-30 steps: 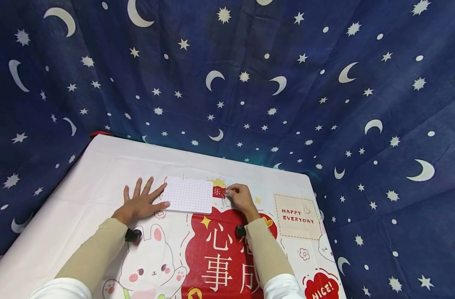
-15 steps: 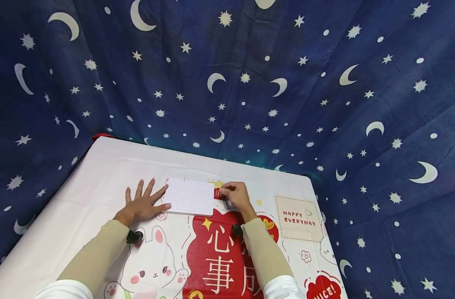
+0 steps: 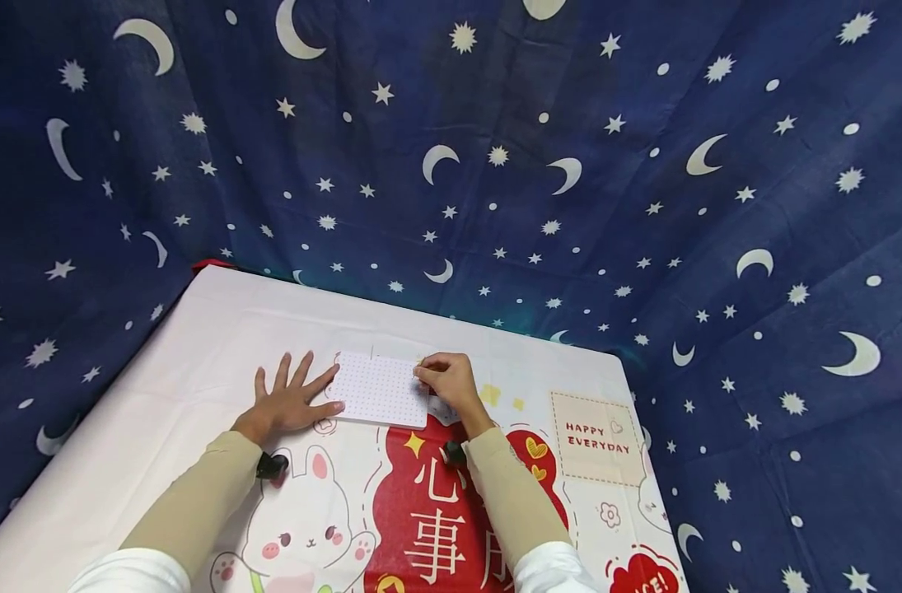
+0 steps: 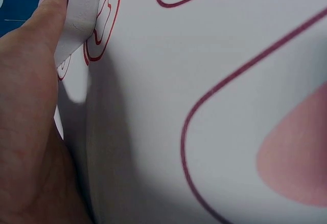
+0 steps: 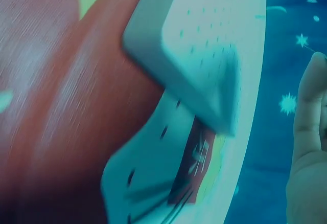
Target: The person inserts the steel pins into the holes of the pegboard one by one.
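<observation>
A white rectangular board [image 3: 380,391], its top covered in rows of small dots, lies on the table. My left hand [image 3: 286,407] has its fingers spread, with thumb and index finger touching the board's left edge. In the left wrist view the thumb [image 4: 48,17] lies against the thick board [image 4: 84,14]. Over the board's right end, my right hand [image 3: 451,380] pinches a thin, needle-like pin, seen as a fine line [image 5: 307,46] at the fingertip in the right wrist view. Another thin upright pin [image 3: 371,352] shows at the board's far edge.
A printed tablecloth [image 3: 273,309] with a rabbit, red shapes and lettering covers the table. Dark blue curtains [image 3: 495,206] with moons and stars hang behind and on both sides. Each wrist bears a black camera [image 3: 273,466].
My right hand has moved left, from beside the board to over its right end, with the fingers still pinched. The left hand stays at the board's left edge. The head view shifts slightly.
</observation>
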Motion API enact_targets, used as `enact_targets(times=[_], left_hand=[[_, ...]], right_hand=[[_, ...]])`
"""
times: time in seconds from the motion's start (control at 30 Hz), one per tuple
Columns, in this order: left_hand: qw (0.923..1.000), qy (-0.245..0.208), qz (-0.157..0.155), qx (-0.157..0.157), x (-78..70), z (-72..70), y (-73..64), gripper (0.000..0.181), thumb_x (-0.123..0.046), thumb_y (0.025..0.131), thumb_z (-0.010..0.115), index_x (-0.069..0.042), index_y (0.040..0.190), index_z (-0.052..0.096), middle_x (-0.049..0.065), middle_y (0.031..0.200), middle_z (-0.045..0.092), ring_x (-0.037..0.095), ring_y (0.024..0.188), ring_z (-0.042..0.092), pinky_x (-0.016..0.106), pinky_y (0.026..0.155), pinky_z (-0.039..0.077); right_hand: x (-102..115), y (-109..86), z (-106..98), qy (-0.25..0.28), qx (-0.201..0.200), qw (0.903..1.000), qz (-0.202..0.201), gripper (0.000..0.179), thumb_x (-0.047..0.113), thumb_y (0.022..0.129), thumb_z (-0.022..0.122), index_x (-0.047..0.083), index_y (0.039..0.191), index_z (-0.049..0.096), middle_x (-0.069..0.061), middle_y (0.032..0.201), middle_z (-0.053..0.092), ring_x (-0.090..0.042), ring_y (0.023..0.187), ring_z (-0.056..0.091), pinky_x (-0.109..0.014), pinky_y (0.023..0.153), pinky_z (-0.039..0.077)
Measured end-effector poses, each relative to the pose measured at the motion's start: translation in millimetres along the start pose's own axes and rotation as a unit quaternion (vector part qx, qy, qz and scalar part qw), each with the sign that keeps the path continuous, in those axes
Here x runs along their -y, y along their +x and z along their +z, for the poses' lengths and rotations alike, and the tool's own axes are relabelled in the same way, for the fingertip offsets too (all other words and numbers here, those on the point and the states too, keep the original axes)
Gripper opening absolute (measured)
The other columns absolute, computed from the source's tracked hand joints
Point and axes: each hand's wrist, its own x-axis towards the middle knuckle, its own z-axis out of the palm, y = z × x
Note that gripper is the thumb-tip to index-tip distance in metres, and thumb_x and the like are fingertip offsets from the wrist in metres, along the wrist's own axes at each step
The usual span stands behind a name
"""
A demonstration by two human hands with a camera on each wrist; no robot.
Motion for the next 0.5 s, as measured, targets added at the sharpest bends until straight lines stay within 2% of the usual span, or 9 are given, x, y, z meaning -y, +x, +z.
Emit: enact_targets(times=[0.13, 0.27, 0.5], left_hand=[[1.0, -0.006, 0.003, -0.001, 1.7, 1.2, 1.8, 0.091, -0.077, 0.093, 0.052, -0.029, 0.166, 0.027, 0.023, 0.175, -0.001, 0.055, 0.158, -0.017, 0.078, 0.116, -0.023], [1.0, -0.002, -0.001, -0.007, 5.0, -2.6, -0.2, 0.09, -0.076, 0.093, 0.052, -0.028, 0.165, 0.028, 0.023, 0.175, 0.0, 0.055, 0.158, -0.016, 0.077, 0.116, -0.023], [1.0, -0.004, -0.003, 0.007, 1.1, -3.6, -1.6, 0.09, -0.076, 0.093, 0.051, -0.028, 0.166, 0.026, 0.022, 0.176, -0.002, 0.054, 0.159, -0.017, 0.078, 0.116, -0.022]], right_hand=[[5.7, 4.1, 12.1, -0.008, -0.002, 0.9999, -0.014, 0.006, 0.003, 0.089, 0.079, -0.003, 0.089, 0.08, -0.02, 0.087, 0.079, -0.014, 0.065, 0.071, -0.023, 0.06, 0.058], [11.4, 11.4, 27.7, 0.007, 0.014, 0.9996, -0.024, 0.008, 0.004, 0.089, 0.078, -0.005, 0.088, 0.08, -0.022, 0.09, 0.079, -0.013, 0.066, 0.073, -0.026, 0.068, 0.063], [12.6, 20.6, 46.5, 0.005, 0.017, 0.9996, -0.022, 0.007, 0.002, 0.087, 0.078, -0.004, 0.084, 0.081, -0.021, 0.09, 0.08, -0.008, 0.063, 0.071, -0.025, 0.066, 0.062]])
